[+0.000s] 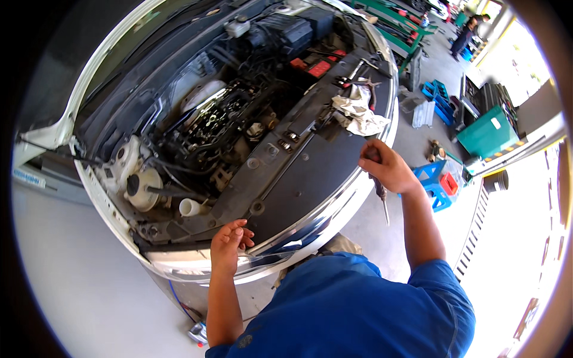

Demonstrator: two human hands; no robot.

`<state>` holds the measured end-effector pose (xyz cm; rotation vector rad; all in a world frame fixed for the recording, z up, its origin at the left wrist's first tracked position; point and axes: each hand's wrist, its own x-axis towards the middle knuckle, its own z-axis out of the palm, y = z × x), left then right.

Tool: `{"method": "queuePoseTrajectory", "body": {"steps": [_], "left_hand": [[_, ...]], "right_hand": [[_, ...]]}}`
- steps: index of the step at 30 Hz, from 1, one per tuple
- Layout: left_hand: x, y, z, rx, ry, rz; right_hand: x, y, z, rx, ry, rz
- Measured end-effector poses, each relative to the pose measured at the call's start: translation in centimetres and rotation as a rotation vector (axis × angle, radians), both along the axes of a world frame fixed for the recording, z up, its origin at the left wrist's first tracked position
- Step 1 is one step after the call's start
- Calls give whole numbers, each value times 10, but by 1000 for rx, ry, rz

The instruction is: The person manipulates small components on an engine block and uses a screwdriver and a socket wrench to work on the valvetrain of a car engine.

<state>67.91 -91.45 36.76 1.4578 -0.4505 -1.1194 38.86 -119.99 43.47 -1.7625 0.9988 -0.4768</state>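
My right hand (386, 166) grips a slender tool (384, 204), its metal shaft pointing down beside the front edge of a white car's open engine bay. My left hand (230, 246) is over the near front edge, fingers loosely bent and apart, with nothing visible in them. Between my hands lies the dark front panel (305, 192). A crumpled pale cloth (362, 112) lies on it above my right hand, among pliers and other hand tools (352, 80). Small metal pieces (289, 141) sit farther left on the panel. The engine (210, 119) is exposed behind.
The raised hood's rim (93, 71) curves along the upper left. At right are a blue plastic stool (434, 190), blue trays (437, 96), a green cabinet (483, 134) and a green rack (403, 33). Another person (464, 37) stands in the far background. A hose (178, 301) runs along the floor at lower left.
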Motion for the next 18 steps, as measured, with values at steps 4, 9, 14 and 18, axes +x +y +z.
{"method": "queuePoseTrajectory", "body": {"steps": [4,9,14,18], "left_hand": [[-18,-23,-7,-52,-17,-94],[-42,-43,1,-6,-194,-66],[-63,-66,1,74,-163,35],[-90,-87,-1,88,-154,214]], "right_hand": [[2,-36,-18,-281,329,-40],[-29,-132,-46,16,84,-270],[-45,-263,-56,156,-336,-320],[-20,-369,-56,-385,48,-132]]}}
